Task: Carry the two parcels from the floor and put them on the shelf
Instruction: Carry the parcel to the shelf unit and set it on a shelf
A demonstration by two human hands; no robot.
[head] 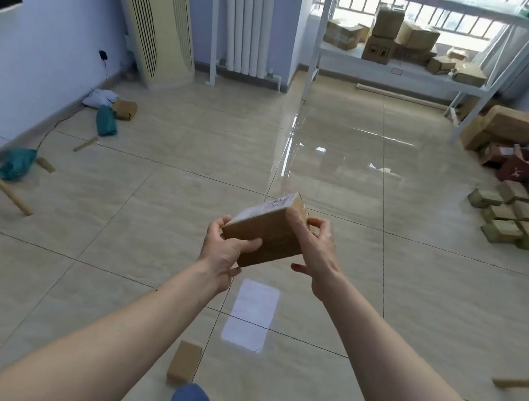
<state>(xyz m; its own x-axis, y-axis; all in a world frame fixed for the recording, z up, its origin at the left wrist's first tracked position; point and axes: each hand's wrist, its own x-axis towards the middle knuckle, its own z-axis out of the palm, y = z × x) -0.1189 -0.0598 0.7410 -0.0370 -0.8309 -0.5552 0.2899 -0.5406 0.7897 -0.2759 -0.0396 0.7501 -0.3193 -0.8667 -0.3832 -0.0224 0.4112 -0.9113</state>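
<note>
A brown cardboard parcel with a white label on top is held in mid-air over the tiled floor, tilted. My left hand grips its near left end and my right hand wraps its right side. A second small brown parcel lies on the floor close in front of my knees. The white metal shelf stands at the far end by the window, with several cardboard boxes on its middle level.
Boxes and a red basket line the right wall, with small green-brown blocks in front. Teal bags and a box lie at the left wall. A wooden stool leg stands at the left. A radiator and standing air conditioner stand far left.
</note>
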